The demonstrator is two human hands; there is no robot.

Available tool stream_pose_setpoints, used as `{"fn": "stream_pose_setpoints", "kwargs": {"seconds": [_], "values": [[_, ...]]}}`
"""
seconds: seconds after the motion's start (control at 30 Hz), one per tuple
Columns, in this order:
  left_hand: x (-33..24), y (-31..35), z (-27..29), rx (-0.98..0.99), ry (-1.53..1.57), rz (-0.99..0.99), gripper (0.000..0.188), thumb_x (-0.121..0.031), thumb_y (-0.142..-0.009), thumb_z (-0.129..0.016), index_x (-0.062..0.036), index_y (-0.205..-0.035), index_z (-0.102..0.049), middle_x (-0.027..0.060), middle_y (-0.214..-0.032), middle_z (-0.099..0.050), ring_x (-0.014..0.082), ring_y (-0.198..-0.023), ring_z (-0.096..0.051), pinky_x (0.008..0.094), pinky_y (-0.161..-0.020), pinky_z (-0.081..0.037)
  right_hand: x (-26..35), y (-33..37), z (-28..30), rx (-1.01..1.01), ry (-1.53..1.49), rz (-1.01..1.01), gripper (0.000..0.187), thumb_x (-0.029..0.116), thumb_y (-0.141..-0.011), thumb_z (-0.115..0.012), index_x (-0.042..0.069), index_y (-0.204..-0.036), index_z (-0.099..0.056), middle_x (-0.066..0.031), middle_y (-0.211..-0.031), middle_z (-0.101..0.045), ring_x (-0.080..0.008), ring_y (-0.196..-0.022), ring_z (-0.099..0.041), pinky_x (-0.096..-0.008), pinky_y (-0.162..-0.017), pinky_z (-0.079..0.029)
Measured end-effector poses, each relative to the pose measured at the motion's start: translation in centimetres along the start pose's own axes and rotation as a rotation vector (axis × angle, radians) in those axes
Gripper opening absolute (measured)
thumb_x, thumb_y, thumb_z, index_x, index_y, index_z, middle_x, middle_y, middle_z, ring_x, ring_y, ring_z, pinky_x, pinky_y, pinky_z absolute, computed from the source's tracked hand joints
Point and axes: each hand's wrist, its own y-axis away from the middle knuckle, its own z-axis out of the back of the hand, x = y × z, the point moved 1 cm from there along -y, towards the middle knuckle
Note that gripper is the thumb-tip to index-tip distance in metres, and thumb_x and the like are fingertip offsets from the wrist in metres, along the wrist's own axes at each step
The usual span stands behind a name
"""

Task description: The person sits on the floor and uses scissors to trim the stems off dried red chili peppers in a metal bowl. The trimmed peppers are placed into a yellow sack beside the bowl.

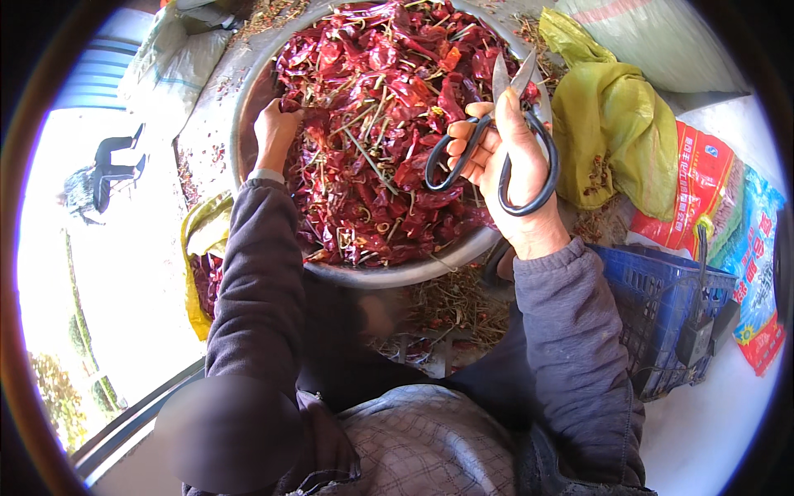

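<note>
A wide metal basin [395,275] in front of me is heaped with dried red chili peppers [413,124], many with pale stems. At the heap's left side, my left hand [276,135] has its fingers curled in and closed on a dark red chili pepper; part of the fingers is hidden. Above the right side of the basin, my right hand [523,161] grips a pair of scissors [500,78] by its large black loop handles. The blades point away from me and stand apart, with nothing between them.
A blue plastic basket [645,285] stands at my right. Beyond it lie a red printed bag [691,194], a blue printed bag [754,240] and a yellow-green sack [612,124]. A yellow sack of chilies [207,256] sits at the left. Loose stems [455,310] litter the floor below the basin.
</note>
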Motion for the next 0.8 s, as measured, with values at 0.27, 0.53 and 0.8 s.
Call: {"fn": "stream_pose_setpoints", "kwargs": {"seconds": [0.27,0.53,0.8], "values": [[1.2,5.7,7.3,0.048,1.188,0.265,0.007,-0.009,-0.092,-0.073,-0.0055,-0.098,-0.070,0.0034,-0.079,-0.069,0.0132,-0.064,-0.061,0.0271,-0.057,-0.049,-3.0,0.5,-2.8,0.269,0.701,0.097,0.057,0.062,-0.094,-0.065,0.005,-0.099,-0.062,-0.0038,-0.083,-0.063,-0.0123,-0.073,-0.061,-0.0296,-0.065,-0.049],[-1.8,10.7,8.3,0.100,1.766,0.571,0.007,-0.002,-0.097,-0.064,-0.0025,-0.104,-0.064,0.0090,-0.092,-0.069,0.0185,-0.076,-0.064,0.0319,-0.061,-0.053,-6.0,1.2,-4.7,0.321,1.170,0.286,0.066,0.065,-0.089,-0.068,0.001,-0.094,-0.058,-0.0198,-0.068,-0.063,-0.0405,-0.067,-0.066,-0.0475,-0.064,-0.050],[-1.8,11.2,9.6,0.219,1.876,0.604,0.025,0.000,-0.097,-0.055,0.0066,-0.121,-0.057,0.0164,-0.101,-0.065,0.0233,-0.083,-0.062,0.0344,-0.065,-0.053,-5.7,0.5,-4.7,0.373,1.070,0.260,0.063,0.065,-0.092,-0.064,0.003,-0.085,-0.056,-0.0121,-0.058,-0.059,-0.0303,-0.052,-0.062,-0.0437,-0.054,-0.048]]}}
